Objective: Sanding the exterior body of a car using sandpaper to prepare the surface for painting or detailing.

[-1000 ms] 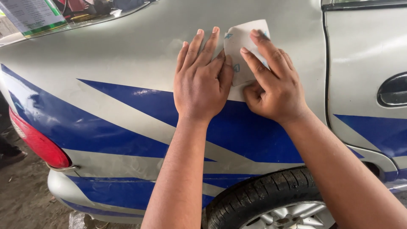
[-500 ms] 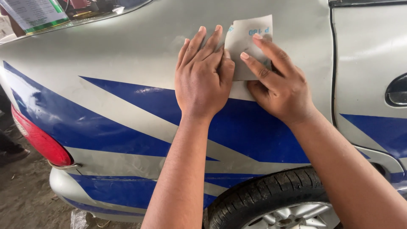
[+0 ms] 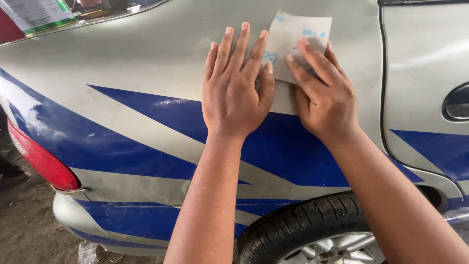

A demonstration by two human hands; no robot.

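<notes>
Since half a second ago our hands and the paper have slid slightly up the panel. We face a silver car with blue stripes, red taillight at left, tyre below. Our left hand lies flat on the panel, fingers pressed together. Our right hand presses the sandpaper against the panel, fingers spread slightly on its lower part.
</notes>
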